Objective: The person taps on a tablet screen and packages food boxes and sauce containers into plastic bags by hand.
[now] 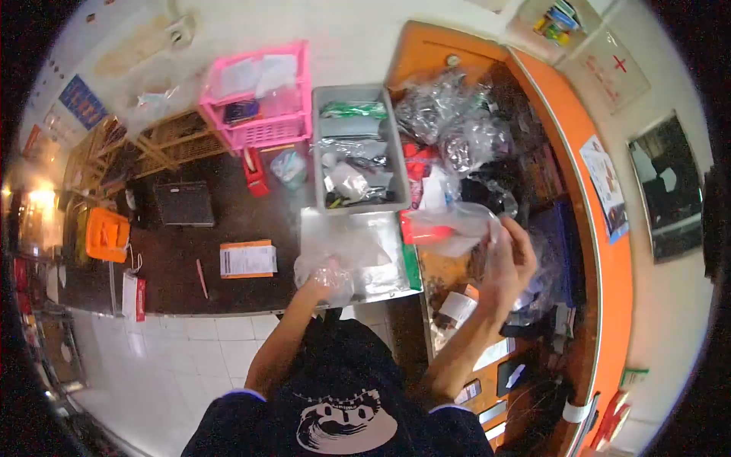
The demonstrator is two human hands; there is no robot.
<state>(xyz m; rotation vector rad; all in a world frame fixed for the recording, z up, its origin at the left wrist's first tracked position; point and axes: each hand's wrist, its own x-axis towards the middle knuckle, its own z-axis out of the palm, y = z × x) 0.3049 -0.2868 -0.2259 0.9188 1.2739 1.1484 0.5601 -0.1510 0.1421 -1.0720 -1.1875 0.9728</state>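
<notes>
"Over the dark brown bench (171,270), how are the hands placed?"

"Well apart. By the right hand (509,263), a clear plastic bag with a red part (461,222) is pinched; the left hand (326,280) is covered by thin clear plastic (343,247), its grip hidden."

"And what is done?"

"Both pieces are raised, neither laid down; the shiny metal tray (394,255) is seen beside the left."

From here I get strong fisheye bending toward black corners, a hot yellow glare at far left, and softly blurred hands (512,263) over the glinting metal tray (400,255).
</notes>
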